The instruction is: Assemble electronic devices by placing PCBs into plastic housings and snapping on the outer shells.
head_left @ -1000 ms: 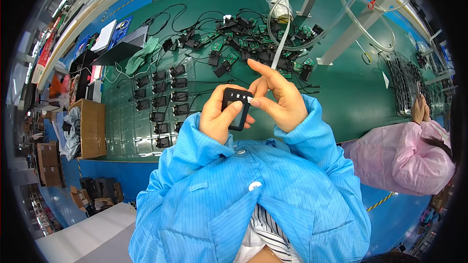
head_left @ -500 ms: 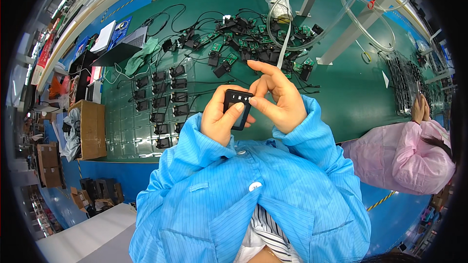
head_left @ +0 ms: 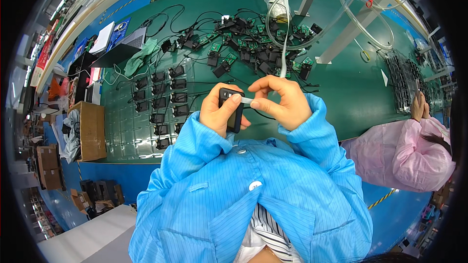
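My left hand [head_left: 214, 111] grips a small black handheld device [head_left: 236, 122] with a dark panel, its thumb pressed across the face. A pale, thin strip [head_left: 247, 101] stretches from the device's face to my right hand [head_left: 291, 107], which pinches its other end between thumb and fingers. Whether the strip is film or tape, I cannot tell. Beyond my hands lies a heap of black modules [head_left: 253, 51] with green circuit boards and black cables. Left of my hands, more black modules [head_left: 179, 97] sit in rows on a clear plastic tray [head_left: 117, 126].
A laptop [head_left: 119, 51] and a green cloth [head_left: 141, 57] lie at the far left of the green table [head_left: 336, 112]. A cardboard box [head_left: 92, 131] stands at its left edge. Clear tubing [head_left: 385, 44] hangs by a metal post [head_left: 348, 36]. A co-worker in pink [head_left: 395, 158] works at the right.
My right hand has drawn away to the right from the device, and the pale strip now spans the gap. In my left hand the device has tilted slightly.
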Available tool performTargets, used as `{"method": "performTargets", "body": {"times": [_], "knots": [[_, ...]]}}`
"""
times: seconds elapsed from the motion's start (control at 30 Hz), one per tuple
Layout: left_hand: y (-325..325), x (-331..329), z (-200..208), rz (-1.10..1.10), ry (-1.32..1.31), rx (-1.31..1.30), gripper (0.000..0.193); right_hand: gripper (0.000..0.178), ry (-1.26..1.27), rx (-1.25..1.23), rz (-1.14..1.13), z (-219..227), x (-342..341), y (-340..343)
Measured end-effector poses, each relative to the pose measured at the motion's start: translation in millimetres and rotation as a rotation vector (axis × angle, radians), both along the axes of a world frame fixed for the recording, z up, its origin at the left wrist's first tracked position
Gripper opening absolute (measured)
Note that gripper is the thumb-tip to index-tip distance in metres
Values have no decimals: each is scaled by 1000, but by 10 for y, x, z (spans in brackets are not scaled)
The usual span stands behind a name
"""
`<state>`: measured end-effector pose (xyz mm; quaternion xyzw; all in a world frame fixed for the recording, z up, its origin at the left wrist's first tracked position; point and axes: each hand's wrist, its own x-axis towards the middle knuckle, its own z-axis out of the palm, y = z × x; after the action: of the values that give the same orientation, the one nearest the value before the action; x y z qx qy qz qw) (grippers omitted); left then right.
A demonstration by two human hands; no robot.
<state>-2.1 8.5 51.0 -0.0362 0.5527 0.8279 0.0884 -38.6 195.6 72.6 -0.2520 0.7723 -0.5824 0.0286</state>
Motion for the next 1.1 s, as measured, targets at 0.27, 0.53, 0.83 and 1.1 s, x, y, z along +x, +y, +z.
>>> {"method": "performTargets", "body": {"times": [0.27, 0.53, 0.83, 1.1], "knots": [[-46, -36, -164, -43, -111, 172, 27, 10, 207, 161, -13, -55, -21, -46], [-87, -32, -383, -396, 71, 377, 34, 11, 284, 172, 86, 69, 38, -104], [158, 14, -514, -357, 149, 195, 42, 13, 442, 379, 125, -15, -48, -18], [172, 40, -460, -209, -3, 80, 46, 17, -54, 224, 31, -60, -24, 46]]}}
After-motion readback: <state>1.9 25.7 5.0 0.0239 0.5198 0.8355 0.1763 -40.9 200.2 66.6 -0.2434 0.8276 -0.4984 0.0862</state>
